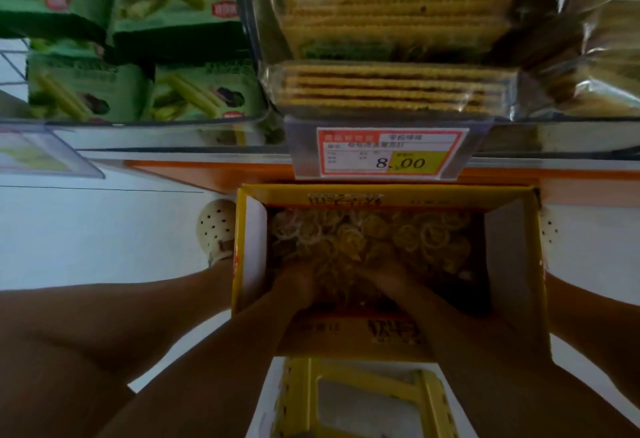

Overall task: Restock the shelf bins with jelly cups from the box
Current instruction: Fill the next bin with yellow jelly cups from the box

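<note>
Jelly cups [374,240] are found under the shelf [194,169], heaped loose in the yellow box [277,195]. Both the left hand [298,280] and right hand [384,276] are dug into the heap; each grip can't be told, fingers buried. Too big a scoop, and cups could probably get dropped on the lift.
</note>
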A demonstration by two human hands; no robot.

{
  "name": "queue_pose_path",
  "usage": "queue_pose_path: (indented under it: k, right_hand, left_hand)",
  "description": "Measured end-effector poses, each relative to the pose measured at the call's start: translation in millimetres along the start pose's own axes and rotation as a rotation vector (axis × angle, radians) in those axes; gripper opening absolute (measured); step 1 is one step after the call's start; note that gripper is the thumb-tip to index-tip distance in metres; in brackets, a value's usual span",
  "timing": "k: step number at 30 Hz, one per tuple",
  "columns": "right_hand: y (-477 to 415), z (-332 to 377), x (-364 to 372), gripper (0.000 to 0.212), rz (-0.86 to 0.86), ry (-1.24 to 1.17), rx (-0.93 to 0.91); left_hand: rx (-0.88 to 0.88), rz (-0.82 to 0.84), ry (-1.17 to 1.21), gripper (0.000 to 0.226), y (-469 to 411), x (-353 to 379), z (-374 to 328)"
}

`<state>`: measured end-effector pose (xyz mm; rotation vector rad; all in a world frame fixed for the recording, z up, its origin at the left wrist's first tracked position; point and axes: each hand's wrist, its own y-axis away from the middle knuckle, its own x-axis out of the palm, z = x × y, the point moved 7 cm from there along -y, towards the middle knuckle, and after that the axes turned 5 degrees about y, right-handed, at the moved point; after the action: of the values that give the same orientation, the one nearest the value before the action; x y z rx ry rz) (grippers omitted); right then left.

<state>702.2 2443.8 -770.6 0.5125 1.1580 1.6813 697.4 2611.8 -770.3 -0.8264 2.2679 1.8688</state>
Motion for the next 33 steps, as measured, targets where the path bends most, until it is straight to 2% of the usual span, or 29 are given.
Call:
queue_pose_path:
  k: [4,6,8,10,13,18,23,26,33]
  right_hand:
    - [-12.0,-12.2,13.5,0.101,0.034,0.112,-0.022]
    - [-29.9,-24.6,18.1,0.085,0.025,0.203,-0.040]
    - [-12.6,-5.5,13.6,0.066,0.038,0.226,-0.036]
    - [-5.0,1.7,2.6,0.056,-0.003,0.122,0.007]
    - [2.2,-2.1,-5.5,0.042,0.059,0.071,0.034]
    - [6.9,-12.0,-4.9,0.035,0.119,0.023,0.032]
    - [19.0,-14.0,-16.7,0.035,0.111,-0.179,0.052]
    - [27.9,-6.2,-24.8,0.029,0.132,-0.284,0.034]
    - [64.6,35.7,-43.2,0.032,0.078,-0.409,-0.071]
  left_hand:
    - [0.025,-0.040,0.039,0.051,0.8,6.9,2.7]
    - [0.029,-0.062,0.045,0.053,4.2,4.3,2.7]
    - [0.066,-0.030,0.057,0.053,7.6,4.1,1.2]
    - [0.132,-0.032,0.130,0.049,12.2,-1.2,-2.4]
    - [0.153,-0.059,0.345,0.040,18.6,-10.9,-1.4]
    - [0.141,-0.028,0.657,0.031,24.2,-21.3,1.3]
    - [0.060,0.033,0.946,0.034,30.5,-21.7,-1.2]
    - [0.027,0.134,1.132,0.030,37.0,-22.2,-8.4]
    - [0.014,0.225,1.350,0.028,58.2,-36.3,-34.6]
